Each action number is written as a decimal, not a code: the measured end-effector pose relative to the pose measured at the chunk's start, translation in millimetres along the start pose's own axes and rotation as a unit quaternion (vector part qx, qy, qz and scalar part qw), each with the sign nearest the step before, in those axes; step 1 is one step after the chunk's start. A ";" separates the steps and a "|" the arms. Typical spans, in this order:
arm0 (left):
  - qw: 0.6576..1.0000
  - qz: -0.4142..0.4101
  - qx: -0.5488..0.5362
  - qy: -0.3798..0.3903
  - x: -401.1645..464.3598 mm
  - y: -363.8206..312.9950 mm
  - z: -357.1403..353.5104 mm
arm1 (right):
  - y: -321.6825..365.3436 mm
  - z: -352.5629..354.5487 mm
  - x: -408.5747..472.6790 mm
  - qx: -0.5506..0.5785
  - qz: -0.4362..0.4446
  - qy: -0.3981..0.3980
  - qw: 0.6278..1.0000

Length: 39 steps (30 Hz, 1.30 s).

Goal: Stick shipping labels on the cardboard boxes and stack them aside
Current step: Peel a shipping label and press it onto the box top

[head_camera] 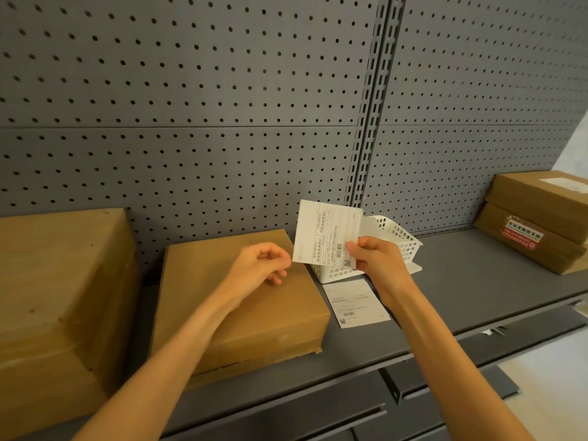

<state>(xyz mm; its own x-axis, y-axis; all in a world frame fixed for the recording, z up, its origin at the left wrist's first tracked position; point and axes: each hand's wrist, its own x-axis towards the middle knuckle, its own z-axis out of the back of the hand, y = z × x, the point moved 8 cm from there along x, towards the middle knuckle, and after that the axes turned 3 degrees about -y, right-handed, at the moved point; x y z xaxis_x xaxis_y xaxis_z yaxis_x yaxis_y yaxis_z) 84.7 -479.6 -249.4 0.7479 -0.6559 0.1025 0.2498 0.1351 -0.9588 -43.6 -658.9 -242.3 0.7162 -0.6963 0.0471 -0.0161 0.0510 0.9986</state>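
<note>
**Label in hand, middle box not yet stuck**

Forearms reach in over the shelf [461, 300] front edge. Right hand [377, 261] pinches a label [324, 232] by its lower corner, held up just right of the middle box [241, 300]; backing looks part peeled, can't tell for sure. Left hand [259, 265] hovers over that box w/ fingers loosely curled, holding nothing, fingertips near the label's edge. Spare label [354, 302] lies flat right of the box, in front of the white basket [394, 243]. Done, prob.: two boxes [537, 224] stacked far right of it, top one labelled. Left: middle box, plus big box [60, 300] to its left. Box top bare, roomy; basket crowds its right side.
</note>
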 end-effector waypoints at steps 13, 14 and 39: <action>1.000 0.011 -0.001 0.011 0.6 0.2 -2.7 | 2.4 -6.3 1.1 -0.011 0.005 0.027 1.000; 1.000 0.011 0.000 0.012 0.8 0.2 -2.9 | 2.1 -6.8 1.5 -0.012 0.005 0.028 1.000; 1.000 0.006 0.002 0.018 -0.9 -2.9 -3.9 | -16.2 -3.9 5.7 -0.078 -0.005 -0.016 0.997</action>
<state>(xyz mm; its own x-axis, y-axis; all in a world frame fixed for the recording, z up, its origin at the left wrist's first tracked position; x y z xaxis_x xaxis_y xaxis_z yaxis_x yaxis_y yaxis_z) 81.0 -482.3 -247.8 0.7286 -0.6801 0.0817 0.2430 0.1452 -0.9591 -36.5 -660.8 -258.3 0.6926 -0.7201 0.0410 0.1012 0.1533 0.9830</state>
